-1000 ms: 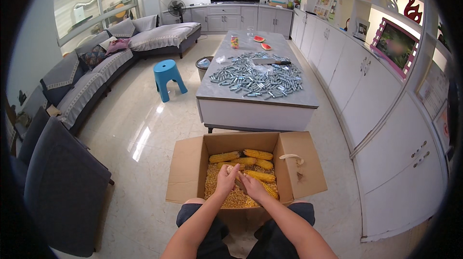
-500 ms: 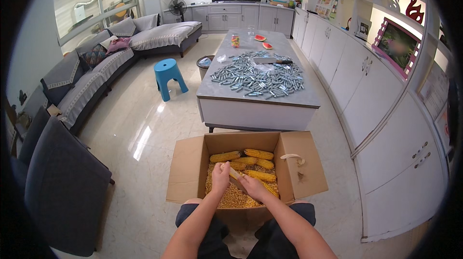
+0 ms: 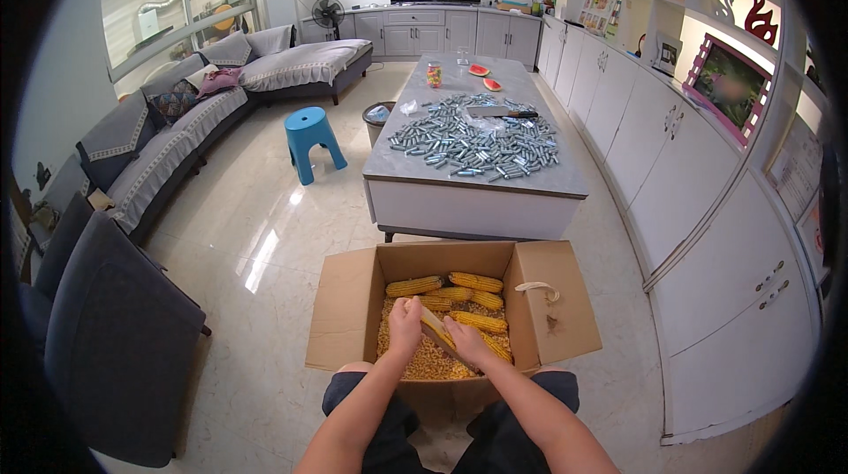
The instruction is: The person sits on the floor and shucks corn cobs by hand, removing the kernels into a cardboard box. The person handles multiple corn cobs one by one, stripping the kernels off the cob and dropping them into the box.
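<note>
Pale glossy floor tiles spread through a living room, and a cardboard box stands open on them, close in front of the seated person's knees. Inside the box, loose yellow kernels cover the bottom, with whole corn cobs lying along the far side. Above the kernels, the left hand and the right hand are both closed around one corn cob, which runs slanted between them; the left hand grips its upper end, the right its lower end. Much of that cob is covered by the fingers, so how many kernels remain on it cannot be made out. Beyond the box stands a grey-topped table strewn with small silvery cylinders, too small to identify. Left of the table is a blue stool, and further left a grey sofa. White cabinets run along the right of the box.
</note>
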Tool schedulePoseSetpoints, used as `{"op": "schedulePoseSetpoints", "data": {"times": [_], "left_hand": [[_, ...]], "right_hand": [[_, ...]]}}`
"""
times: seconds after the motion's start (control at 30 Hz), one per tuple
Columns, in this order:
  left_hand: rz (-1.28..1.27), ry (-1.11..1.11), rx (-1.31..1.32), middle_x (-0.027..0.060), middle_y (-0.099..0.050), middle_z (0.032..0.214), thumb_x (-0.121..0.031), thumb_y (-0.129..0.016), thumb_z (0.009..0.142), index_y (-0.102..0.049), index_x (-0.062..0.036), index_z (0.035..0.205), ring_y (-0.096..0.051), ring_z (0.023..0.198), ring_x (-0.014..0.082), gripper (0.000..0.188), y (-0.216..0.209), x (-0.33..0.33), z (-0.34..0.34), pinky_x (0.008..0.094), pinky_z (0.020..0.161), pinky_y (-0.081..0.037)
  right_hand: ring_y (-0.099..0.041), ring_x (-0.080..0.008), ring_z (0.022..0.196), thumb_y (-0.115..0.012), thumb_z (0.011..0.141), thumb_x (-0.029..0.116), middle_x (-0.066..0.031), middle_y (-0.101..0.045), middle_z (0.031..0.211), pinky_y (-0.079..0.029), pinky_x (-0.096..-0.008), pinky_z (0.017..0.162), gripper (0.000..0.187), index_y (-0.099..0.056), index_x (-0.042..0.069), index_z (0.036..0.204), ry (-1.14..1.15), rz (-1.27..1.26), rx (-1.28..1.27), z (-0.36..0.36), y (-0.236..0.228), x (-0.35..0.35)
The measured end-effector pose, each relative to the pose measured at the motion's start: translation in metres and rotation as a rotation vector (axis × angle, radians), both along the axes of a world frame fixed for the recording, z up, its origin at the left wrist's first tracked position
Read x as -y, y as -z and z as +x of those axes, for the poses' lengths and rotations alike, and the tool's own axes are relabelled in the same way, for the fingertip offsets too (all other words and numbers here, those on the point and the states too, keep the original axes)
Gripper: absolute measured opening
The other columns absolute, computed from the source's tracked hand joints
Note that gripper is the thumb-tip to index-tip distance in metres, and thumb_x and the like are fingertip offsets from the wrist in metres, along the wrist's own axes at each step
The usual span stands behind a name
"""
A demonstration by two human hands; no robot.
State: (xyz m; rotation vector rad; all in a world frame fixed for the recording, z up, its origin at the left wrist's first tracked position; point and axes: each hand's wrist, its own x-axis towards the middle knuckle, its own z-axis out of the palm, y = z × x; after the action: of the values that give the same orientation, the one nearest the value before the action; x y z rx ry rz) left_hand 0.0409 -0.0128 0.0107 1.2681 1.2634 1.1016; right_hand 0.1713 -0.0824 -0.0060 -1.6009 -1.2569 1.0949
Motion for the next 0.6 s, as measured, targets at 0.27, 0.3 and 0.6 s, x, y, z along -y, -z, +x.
{"op": "schedulePoseSetpoints", "data": {"times": [0.27,0.3,0.6], "left_hand": [[-0.017,-0.046,0.037,0.0066,-0.051,0.064,-0.027,-0.051,0.087,-0.051,0.0006,0.079,-0.049,0.053,0.0126,0.028,0.01,-0.006,-0.002,0.0283,0.047,-0.038],[-0.05,-0.025,0.027,0.0068,-0.051,0.064,-0.026,-0.051,0.087,-0.051,0.0008,0.079,-0.049,0.055,0.0133,0.028,-0.007,0.001,0.0,0.0289,0.049,-0.039],[0.073,-0.029,0.007,0.0059,-0.051,0.063,-0.026,-0.05,0.087,-0.05,0.0003,0.08,-0.049,0.056,0.0137,0.028,0.005,0.0,0.001,0.0291,0.051,-0.038]], "right_hand": [[-0.058,-0.0342,0.082,-0.034,0.092,0.041,-0.0211,-0.06,0.085,-0.044,-0.0381,0.073,0.049,-0.056,-0.002,0.099,-0.152,-0.028,0.249,0.004,-0.021,0.008],[-0.058,-0.0341,0.082,-0.033,0.092,0.041,-0.0217,-0.06,0.085,-0.044,-0.0384,0.073,0.049,-0.056,-0.002,0.098,-0.117,-0.034,0.295,0.005,-0.016,0.007],[-0.057,-0.0359,0.087,-0.03,0.092,0.042,-0.0224,-0.059,0.095,-0.043,-0.04,0.078,0.053,-0.058,-0.003,0.097,-0.016,-0.105,0.073,0.012,0.029,-0.003]]}}
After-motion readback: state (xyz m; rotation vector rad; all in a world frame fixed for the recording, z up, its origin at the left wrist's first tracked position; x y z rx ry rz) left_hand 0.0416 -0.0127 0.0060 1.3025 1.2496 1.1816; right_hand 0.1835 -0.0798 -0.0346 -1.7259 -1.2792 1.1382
